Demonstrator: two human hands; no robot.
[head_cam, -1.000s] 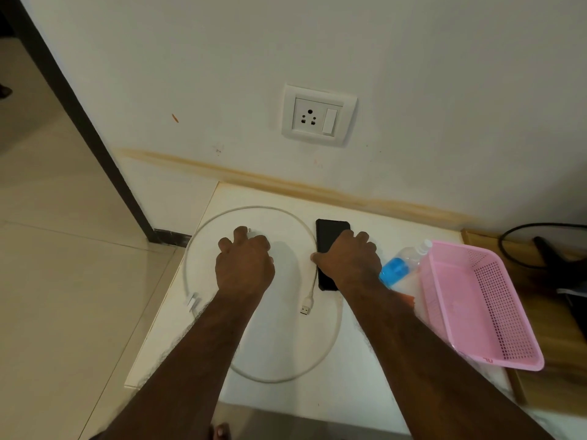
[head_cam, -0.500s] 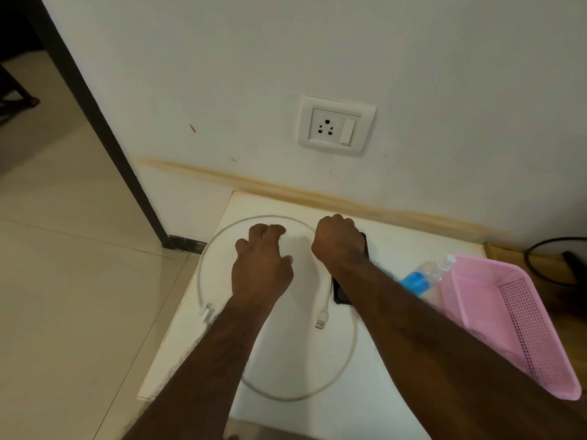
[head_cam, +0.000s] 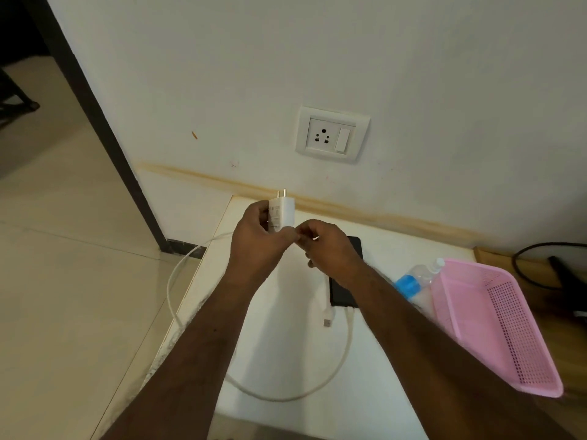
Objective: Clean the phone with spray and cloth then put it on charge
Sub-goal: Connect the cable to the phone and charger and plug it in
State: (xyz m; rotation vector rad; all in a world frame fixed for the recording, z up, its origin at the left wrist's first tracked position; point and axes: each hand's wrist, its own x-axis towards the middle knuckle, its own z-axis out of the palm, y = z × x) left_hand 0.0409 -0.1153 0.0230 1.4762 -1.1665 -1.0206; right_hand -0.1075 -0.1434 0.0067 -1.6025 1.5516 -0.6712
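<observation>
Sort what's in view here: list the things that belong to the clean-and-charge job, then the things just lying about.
For the job:
white charger adapter, gripped by the left hand
right hand at its base
white charging cable
black phone
white wall socket
clear spray bottle with blue label

Lying about:
pink plastic basket
black cable at far right

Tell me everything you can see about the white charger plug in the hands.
The white charger plug is a small, boxy plastic adapter with two metal pins pointing up toward the wall and grey print on one face. It is raised above the white table, below the wall socket. The left hand grips it; the right hand fingers meet its lower end.
</observation>
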